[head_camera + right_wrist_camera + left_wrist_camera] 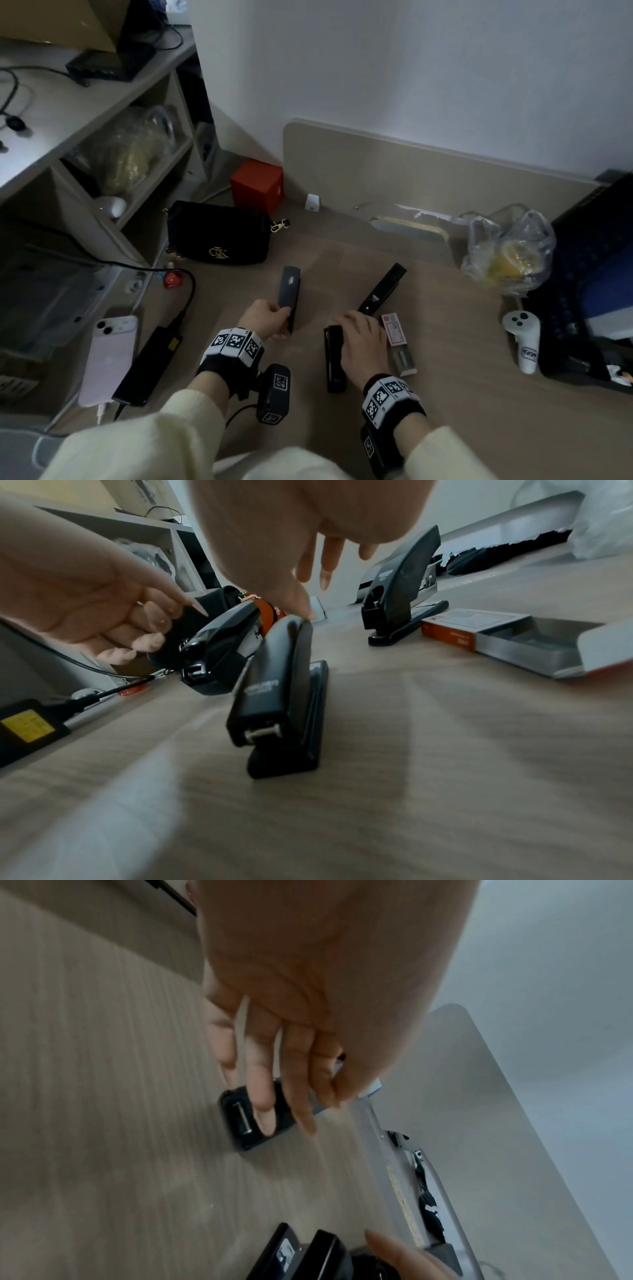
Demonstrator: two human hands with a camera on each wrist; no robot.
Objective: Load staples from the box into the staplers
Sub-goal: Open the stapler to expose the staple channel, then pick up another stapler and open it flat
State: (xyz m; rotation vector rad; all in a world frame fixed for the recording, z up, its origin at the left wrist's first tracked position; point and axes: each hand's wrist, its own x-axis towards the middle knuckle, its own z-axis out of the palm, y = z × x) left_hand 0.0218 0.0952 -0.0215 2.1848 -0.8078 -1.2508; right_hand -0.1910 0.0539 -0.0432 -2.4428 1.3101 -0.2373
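1. Head view: three staplers are seen on the desk (445, 394). The left stapler (289, 291) is gripped at its near end by the left hand (267, 317), fingers curled round it. The right hand (359, 337) is laid over the middle stapler (334, 359); whether it is clasped cannot be told here. The far stapler (383, 287) is untouched. The staple box (397, 337) lies slid open just right of that hand, so it could be knocked and the strips spilled.

2. Left wrist view: straightish fingers (263, 1085) are pressed on the left stapler (250, 1121), thumb opposite. A loose pinch could let it tip.

3. Right wrist view: the fingers (325, 561) are spread and relaxed above the middle stapler (281, 685), only the thumb touching. A sprung lid could nip fingertips.
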